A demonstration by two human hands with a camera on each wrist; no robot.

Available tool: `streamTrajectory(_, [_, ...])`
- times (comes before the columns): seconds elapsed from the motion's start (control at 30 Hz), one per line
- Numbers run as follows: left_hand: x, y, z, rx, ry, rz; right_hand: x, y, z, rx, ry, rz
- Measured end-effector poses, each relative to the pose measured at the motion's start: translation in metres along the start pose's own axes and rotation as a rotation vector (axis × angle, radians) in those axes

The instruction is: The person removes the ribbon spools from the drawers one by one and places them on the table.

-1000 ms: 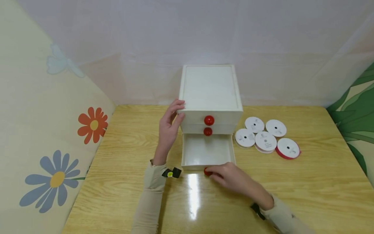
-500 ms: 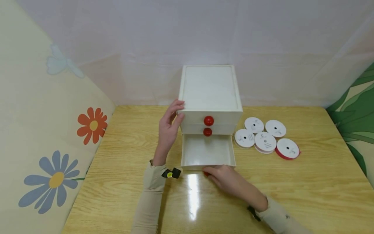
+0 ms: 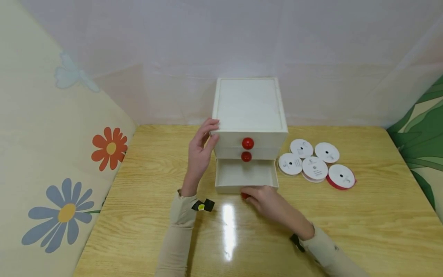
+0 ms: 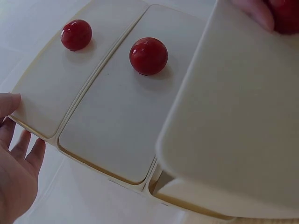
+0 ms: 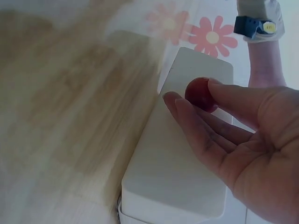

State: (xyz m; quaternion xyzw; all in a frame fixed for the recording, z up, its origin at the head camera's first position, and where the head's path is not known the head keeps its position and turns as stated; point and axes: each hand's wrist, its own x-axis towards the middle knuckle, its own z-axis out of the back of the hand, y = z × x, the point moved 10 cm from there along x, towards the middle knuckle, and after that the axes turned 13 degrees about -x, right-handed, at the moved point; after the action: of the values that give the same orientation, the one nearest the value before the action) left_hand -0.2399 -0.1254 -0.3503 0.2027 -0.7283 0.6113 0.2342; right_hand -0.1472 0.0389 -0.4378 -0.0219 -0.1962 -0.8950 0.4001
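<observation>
A small white drawer cabinet [image 3: 249, 104] stands on the table with its bottom drawer [image 3: 246, 172] partly pulled out and nothing inside. My right hand [image 3: 271, 201] pinches that drawer's round red knob [image 5: 200, 94] between thumb and fingers, as the right wrist view shows. At the cabinet's front left corner, my left hand [image 3: 200, 150] rests with its thumb on the front face and its fingers, fairly straight, along the side and top edge. Above the open drawer, the top knob [image 4: 76, 35] and middle knob [image 4: 148, 56] sit on two closed drawer fronts.
Several ribbon spools with white faces lie to the right of the cabinet, among them a spool with red ribbon [image 3: 340, 176]. They rest on the wooden table [image 3: 380, 215]. A pale cloth [image 3: 173, 46] hangs behind, and a flower-painted panel [image 3: 69, 154] stands at the left.
The bottom drawer has slid partway back into the cabinet, the right hand moving with its knob away from the body. The left hand has stayed at the corner.
</observation>
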Motion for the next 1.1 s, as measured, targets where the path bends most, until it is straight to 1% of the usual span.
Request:
streamTrajectory(0.23, [0.000, 0.000, 0.000, 0.004, 0.004, 0.002, 0.012, -0.010, 0.006, 0.002, -0.045, -0.015])
streamTrajectory(0.43, [-0.001, 0.001, 0.000, -0.003, 0.001, 0.008, 0.023, -0.021, 0.007, 0.006, -0.062, -0.051])
streamTrajectory(0.63, [-0.001, 0.000, 0.000, 0.003, 0.009, -0.010, 0.031, -0.034, 0.010, 0.016, -0.106, -0.097])
streamTrajectory(0.87, [-0.001, 0.000, 0.000, -0.003, 0.004, -0.005, 0.038, -0.044, 0.010, 0.016, -0.151, -0.107])
streamTrajectory(1.1, [-0.001, -0.001, -0.001, 0.004, 0.006, -0.012, 0.043, -0.051, 0.008, 0.002, -0.155, -0.128])
